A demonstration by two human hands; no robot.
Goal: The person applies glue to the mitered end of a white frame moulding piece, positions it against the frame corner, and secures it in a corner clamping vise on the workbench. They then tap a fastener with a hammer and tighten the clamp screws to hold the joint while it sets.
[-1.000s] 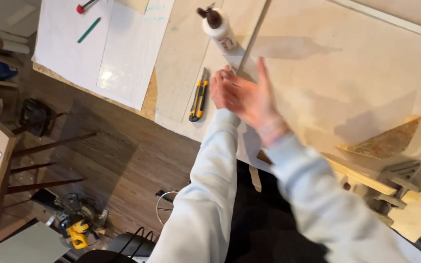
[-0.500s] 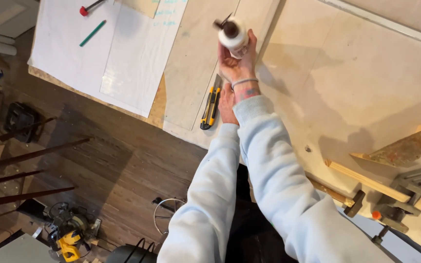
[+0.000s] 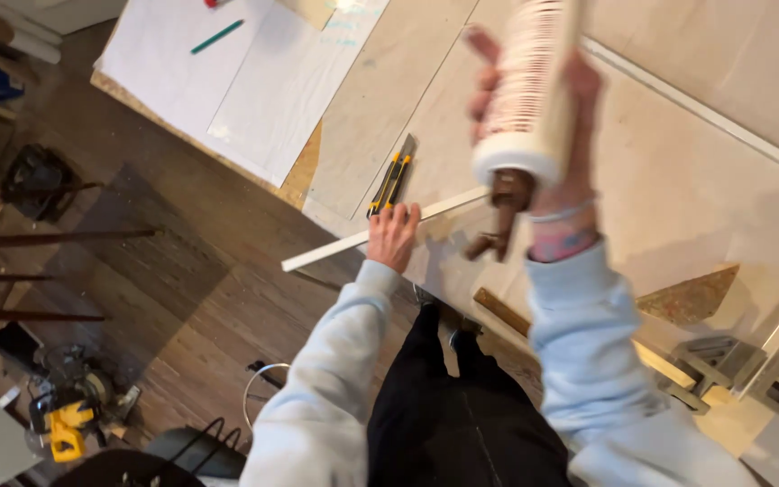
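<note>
The right hand (image 3: pixel 547 135) is wrapped tight round a white glue bottle (image 3: pixel 525 99), held up off the table and tipped over so its brown nozzle (image 3: pixel 498 216) points down toward the near edge; the bottle is blurred, so I can't tell whether anything is coming out. Below it the left hand (image 3: pixel 396 236) lies fingers-down on a thin white strip (image 3: pixel 380 230) that runs along the near edge of the table and juts out past it, pressing it flat rather than gripping it. Just beyond those fingers sits a yellow and black utility knife (image 3: pixel 391 179), close to the strip but apart from it. Large white sheets (image 3: pixel 227 81) with a green pencil (image 3: pixel 217 36) cover the far left corner of the table (image 3: pixel 678 180). To do this well, I'd judge the nozzle should come down close to the strip, the pressing hand should hold firm, and the squeeze should be gentle for a thin, even bead.
</note>
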